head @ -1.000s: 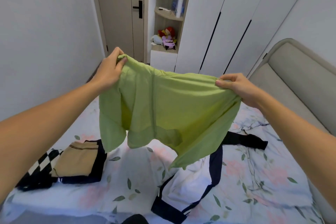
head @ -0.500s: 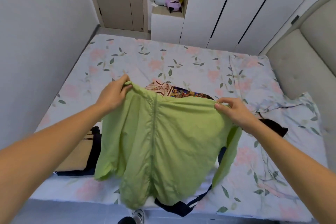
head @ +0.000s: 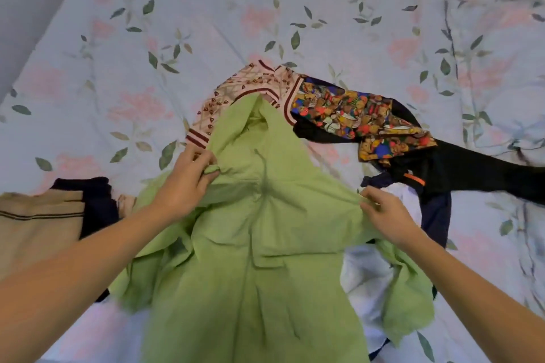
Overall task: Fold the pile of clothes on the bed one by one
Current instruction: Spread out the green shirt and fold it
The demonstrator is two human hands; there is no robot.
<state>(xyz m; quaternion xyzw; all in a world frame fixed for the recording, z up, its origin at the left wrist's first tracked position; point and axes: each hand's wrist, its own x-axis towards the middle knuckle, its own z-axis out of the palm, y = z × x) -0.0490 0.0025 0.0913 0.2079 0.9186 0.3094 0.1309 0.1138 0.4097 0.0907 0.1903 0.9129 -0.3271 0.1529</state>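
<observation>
Fingers of the left hand [head: 188, 183] and right hand [head: 383, 212] pinch the shoulders of the thin green hooded jacket [head: 259, 244] spread on the bed [head: 147, 38]; it looks light and limp, best held at seams.

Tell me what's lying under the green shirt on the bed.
The green shirt overlaps a pink patterned garment at its top and a white garment on its right side. Whatever else lies beneath its middle is covered.
</observation>
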